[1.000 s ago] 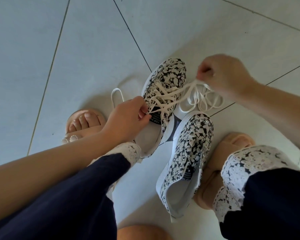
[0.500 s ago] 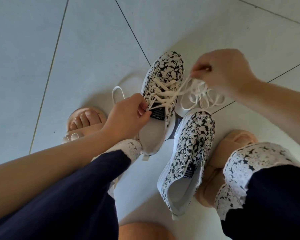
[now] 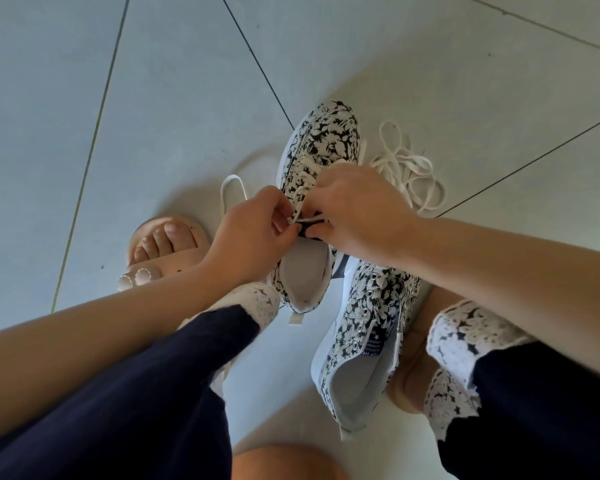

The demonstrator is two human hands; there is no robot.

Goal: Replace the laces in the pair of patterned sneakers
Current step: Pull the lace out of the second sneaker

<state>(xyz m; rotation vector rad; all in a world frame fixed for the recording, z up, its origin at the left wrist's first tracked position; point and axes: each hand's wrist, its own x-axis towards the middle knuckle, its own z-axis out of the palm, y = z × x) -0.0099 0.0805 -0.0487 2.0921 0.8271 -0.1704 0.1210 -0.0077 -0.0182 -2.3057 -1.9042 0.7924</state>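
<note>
Pinching the cream lace (image 3: 305,220) from both sides, you hold your L hand (image 3: 253,237) & R hand (image 3: 357,209) together over the tongue of the far sneaker (image 3: 323,140). L thumb + forefinger are closed tight on the lace. R fingers are curled in on the same short strand, but the back of that hand covers the mid-shoe, so exact fingertip contact is hard to see. The far sneaker sits on the tiled floor (image 3: 153,98) btwn your feet, toe pointing away, w/ lace crossed thru the eyelets ahead of your hands. A loop (image 3: 232,188) of lace lies on the tile to its L. The near sneaker (image 3: 371,327) lies just beside it on the R, metal eyelets showing. A loose tangle of lace (image 3: 409,174) rests by the far sneaker's toe, R side. Your L foot's sandal (image 3: 167,244) is L of the hands.
</note>
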